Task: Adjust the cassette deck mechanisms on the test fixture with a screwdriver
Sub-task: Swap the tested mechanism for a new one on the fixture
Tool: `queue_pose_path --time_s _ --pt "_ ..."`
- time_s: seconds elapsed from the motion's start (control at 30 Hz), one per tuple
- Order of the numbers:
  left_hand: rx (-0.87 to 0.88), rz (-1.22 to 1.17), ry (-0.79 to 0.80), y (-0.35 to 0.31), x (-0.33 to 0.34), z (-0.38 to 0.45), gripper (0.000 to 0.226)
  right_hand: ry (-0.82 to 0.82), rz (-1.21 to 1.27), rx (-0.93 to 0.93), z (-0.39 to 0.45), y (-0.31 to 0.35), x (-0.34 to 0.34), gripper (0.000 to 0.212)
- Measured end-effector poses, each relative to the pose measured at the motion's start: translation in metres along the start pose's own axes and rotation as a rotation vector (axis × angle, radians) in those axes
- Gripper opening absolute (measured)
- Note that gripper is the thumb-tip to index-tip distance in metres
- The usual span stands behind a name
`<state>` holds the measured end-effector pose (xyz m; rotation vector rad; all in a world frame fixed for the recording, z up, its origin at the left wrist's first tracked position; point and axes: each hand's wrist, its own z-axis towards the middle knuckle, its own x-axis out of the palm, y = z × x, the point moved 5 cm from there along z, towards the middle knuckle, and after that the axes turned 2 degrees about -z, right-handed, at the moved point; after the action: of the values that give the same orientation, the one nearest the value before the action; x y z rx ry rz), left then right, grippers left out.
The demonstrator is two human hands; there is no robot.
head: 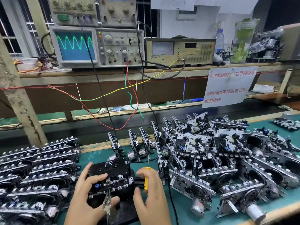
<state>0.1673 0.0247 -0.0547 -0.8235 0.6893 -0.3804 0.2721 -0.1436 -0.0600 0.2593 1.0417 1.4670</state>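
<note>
The cassette deck mechanism sits on the black test fixture between both hands, the left hand curled over its near edge, the right hand just beside it clamped on an upright yellow-handled screwdriver.

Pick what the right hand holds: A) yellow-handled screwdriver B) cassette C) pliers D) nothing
A: the right hand grips a yellow-handled screwdriver, shaft pointing up, beside the fixture that the left hand steadies.
</note>
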Motion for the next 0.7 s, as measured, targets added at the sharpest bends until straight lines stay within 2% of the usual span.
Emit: queue_pose_path --time_s 0.27,0.47,0.6,0.7 --pt "-0.006 0.004 0.0 0.0007 -0.0005 0.001 0.068 -0.008 -0.004 0.01 0.0012 0.0003 -0.0001 0.042" --pt "-0.012 0.003 0.004 0.0006 -0.0008 0.0019 0.075 -0.004 0.026 0.041 0.0016 -0.002 -0.0006 0.036" --pt "-0.02 -0.013 -0.003 -0.0008 -0.0009 0.0011 0.073 0.008 0.07 0.098 0.0005 -0.0049 -0.0003 0.034" --pt "-0.039 -0.023 0.013 -0.0017 -0.0006 0.0005 0.08 0.012 0.136 0.173 0.0007 -0.0019 -0.0049 0.038"
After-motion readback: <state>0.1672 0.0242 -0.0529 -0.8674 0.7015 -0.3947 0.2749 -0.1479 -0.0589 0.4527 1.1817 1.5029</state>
